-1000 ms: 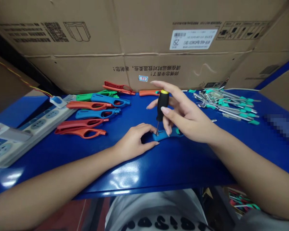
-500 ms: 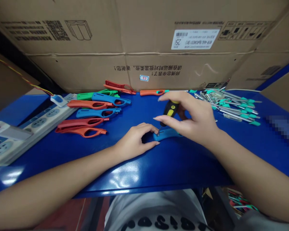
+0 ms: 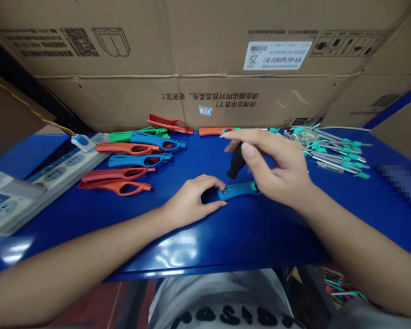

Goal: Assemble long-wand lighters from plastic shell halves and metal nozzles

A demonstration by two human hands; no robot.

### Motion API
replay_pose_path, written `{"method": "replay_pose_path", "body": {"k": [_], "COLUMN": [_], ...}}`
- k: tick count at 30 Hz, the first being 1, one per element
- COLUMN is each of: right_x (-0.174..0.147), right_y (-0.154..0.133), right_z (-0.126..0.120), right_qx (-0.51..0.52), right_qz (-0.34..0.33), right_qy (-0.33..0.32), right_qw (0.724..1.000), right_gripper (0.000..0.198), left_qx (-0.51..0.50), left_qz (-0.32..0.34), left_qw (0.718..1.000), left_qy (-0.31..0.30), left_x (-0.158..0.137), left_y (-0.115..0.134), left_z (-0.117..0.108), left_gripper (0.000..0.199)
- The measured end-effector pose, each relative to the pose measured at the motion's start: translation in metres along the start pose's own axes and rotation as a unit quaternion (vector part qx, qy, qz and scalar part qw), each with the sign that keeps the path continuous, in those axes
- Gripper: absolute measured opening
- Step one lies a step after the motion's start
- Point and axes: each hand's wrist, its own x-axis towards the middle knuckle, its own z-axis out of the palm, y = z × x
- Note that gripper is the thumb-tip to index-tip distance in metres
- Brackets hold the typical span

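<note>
A blue lighter (image 3: 239, 191) with a teal trigger lies flat on the blue table in front of me. My left hand (image 3: 200, 196) pinches its rounded left end between fingers and thumb. Black-handled, a screwdriver (image 3: 237, 161) stands tilted over that end, its thin shaft reaching down beside my left fingertips. My right hand (image 3: 277, 164) holds the screwdriver's handle between thumb and fingers. The lighter's far right end is hidden under my right hand.
Several orange, red, blue and green lighter shells (image 3: 137, 161) lie to the left, by a white power strip (image 3: 51, 183). An orange lighter (image 3: 212, 131) lies at the back. Metal tubes with teal parts (image 3: 342, 153) are heaped at the right, before a cardboard wall (image 3: 123, 96).
My right thumb and fingers have shifted on the screwdriver handle, and the handle has turned, so its yellow patch no longer shows. My left hand and the lighter have stayed in place.
</note>
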Motion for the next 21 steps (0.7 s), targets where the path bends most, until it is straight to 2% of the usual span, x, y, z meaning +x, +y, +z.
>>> {"method": "replay_pose_path", "body": {"k": [2, 4, 6, 9, 11, 15, 17, 20, 21], "right_x": [0.002, 0.004, 0.004, 0.0, -0.001, -0.001, -0.001, -0.002, -0.003], "right_y": [-0.001, -0.001, 0.002, 0.006, 0.005, -0.002, -0.002, 0.003, 0.005], "right_z": [-0.001, -0.002, -0.002, -0.002, -0.001, 0.004, 0.006, 0.008, 0.007], "right_qx": [0.072, 0.097, 0.063, -0.025, -0.038, 0.047, 0.048, -0.018, -0.03], "right_qz": [0.026, 0.035, 0.024, -0.035, -0.049, 0.015, 0.022, -0.017, -0.027], "right_qy": [-0.047, -0.059, -0.008, 0.055, 0.032, -0.028, -0.003, 0.069, 0.075], "right_qw": [0.996, 0.993, 0.998, 0.998, 0.998, 0.998, 0.999, 0.997, 0.996], "right_gripper": [0.038, 0.035, 0.028, 0.025, 0.029, 0.036, 0.03, 0.023, 0.023], "left_qx": [-0.001, 0.0, 0.0, -0.003, -0.005, -0.004, -0.002, -0.003, -0.004], "left_qz": [-0.003, -0.004, -0.001, 0.003, 0.003, -0.004, -0.005, 0.002, 0.003], "left_qw": [1.0, 1.0, 1.0, 1.0, 1.0, 1.0, 1.0, 1.0, 1.0], "left_qy": [-0.001, -0.001, 0.0, 0.001, 0.001, -0.001, -0.002, 0.0, 0.001], "left_x": [0.0, 0.0, 0.001, 0.001, 0.001, 0.001, 0.001, 0.002, 0.002], "left_y": [0.001, 0.001, 0.001, 0.001, 0.001, 0.001, 0.001, 0.001, 0.0], "left_z": [0.0, 0.0, 0.0, 0.0, 0.0, 0.0, -0.001, 0.0, 0.0], "left_gripper": [0.022, 0.021, 0.021, 0.022, 0.022, 0.022, 0.021, 0.021, 0.021]}}
